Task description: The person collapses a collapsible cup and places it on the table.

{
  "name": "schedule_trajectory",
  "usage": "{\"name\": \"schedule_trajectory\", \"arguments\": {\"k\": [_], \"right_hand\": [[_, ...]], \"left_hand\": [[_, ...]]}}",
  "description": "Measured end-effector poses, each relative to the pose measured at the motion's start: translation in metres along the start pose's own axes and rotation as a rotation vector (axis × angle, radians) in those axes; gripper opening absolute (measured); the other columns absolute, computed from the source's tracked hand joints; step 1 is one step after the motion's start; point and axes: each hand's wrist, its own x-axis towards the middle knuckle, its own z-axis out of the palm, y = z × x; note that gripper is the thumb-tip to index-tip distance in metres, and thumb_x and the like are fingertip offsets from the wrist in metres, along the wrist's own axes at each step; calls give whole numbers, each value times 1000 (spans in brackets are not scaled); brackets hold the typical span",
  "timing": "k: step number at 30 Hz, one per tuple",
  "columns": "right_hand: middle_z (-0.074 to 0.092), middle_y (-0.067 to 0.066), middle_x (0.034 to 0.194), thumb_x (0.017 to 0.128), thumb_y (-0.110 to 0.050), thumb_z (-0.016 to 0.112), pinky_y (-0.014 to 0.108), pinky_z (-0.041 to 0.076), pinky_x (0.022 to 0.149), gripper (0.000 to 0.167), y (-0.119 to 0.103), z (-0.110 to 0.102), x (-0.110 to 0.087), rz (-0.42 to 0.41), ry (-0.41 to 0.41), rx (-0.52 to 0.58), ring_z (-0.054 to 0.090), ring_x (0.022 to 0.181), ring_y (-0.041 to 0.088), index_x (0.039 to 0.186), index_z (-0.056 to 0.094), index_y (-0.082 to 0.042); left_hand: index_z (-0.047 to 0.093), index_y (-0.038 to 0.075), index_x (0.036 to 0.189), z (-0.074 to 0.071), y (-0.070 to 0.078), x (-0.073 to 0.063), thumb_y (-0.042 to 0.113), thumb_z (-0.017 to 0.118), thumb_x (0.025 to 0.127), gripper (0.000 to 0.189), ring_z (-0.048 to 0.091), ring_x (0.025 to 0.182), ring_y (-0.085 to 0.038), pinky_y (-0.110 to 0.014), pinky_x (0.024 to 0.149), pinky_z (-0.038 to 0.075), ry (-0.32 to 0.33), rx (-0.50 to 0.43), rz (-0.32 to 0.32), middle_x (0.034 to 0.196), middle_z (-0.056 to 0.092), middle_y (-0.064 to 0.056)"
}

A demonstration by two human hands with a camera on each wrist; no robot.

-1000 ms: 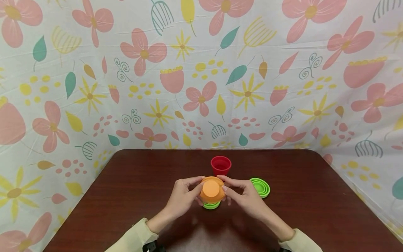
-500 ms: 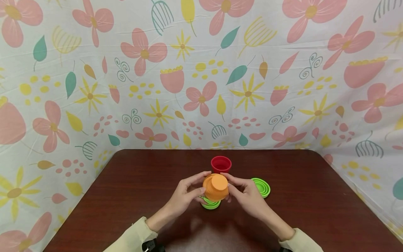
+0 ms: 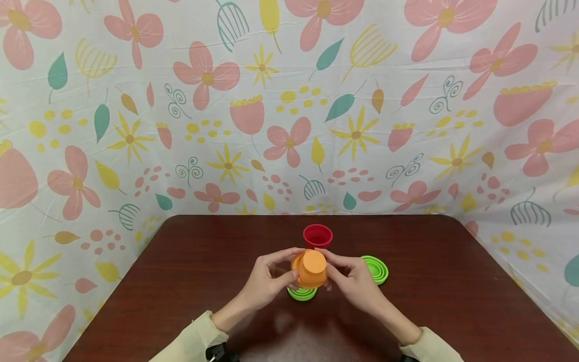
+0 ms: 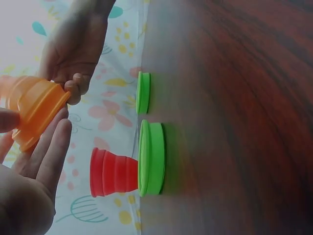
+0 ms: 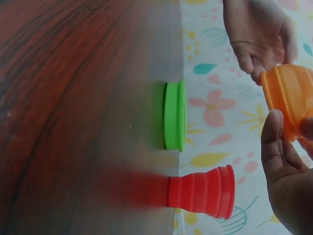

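Held up over the table is an orange collapsible cup [image 3: 311,269], its small base toward the head camera and its wide rim facing down and away. My left hand [image 3: 267,279] grips its left side with thumb and fingers. On the opposite side, my right hand [image 3: 355,282] pinches the cup near its rim. In the left wrist view the orange cup [image 4: 39,105] shows stepped rings, partly unfolded. Just below the hands lies a flattened green collapsible cup [image 3: 302,293], partly covered by them in the head view.
A red collapsible cup [image 3: 317,235] stands upright and extended behind the hands. Right of it, another flattened green cup [image 3: 376,270] lies on the dark wooden table [image 3: 217,241]. A flower-printed cloth [image 3: 289,100] hangs behind the table's far edge.
Over the last second the orange cup has tilted, its base shifting up and to the right, and its rings show more. Both hands keep their hold; little differs in the last half second.
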Motion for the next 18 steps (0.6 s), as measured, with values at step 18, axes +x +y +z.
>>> {"name": "schedule_trajectory", "arguments": {"k": [18], "right_hand": [[70, 25, 120, 101, -5, 67, 48, 65, 77, 55, -13, 1, 7, 117, -121, 261, 70, 83, 34, 153, 51, 3]], "left_hand": [[69, 9, 138, 5, 5, 5, -3, 65, 98, 42, 75, 84, -25, -43, 63, 65, 167, 100, -86, 123, 75, -6]]}}
